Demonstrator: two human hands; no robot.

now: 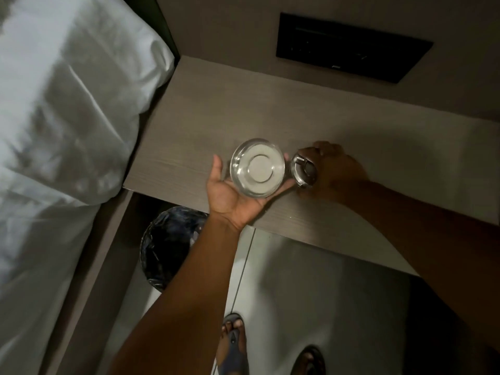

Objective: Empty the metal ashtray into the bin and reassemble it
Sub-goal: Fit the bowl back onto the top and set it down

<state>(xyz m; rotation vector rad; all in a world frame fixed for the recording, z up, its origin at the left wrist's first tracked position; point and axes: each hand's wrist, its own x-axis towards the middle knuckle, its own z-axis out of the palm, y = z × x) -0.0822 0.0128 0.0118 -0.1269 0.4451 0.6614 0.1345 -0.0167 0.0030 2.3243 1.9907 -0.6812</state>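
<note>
Your left hand [232, 196] carries the ashtray bowl [257, 167] on outstretched fingers above the tabletop [189, 125]; your right hand [335, 169] grasps the ashtray lid [304, 170] just beside it.

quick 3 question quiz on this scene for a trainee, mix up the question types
1. True or false: the ashtray bowl rests on the upturned left hand.
2. What does the right hand grip? A) the ashtray lid B) a phone C) a cup
3. Fill in: the bin stands on the floor, ____ the level of the desk.

Key: 1 true; 2 A; 3 below.
</note>
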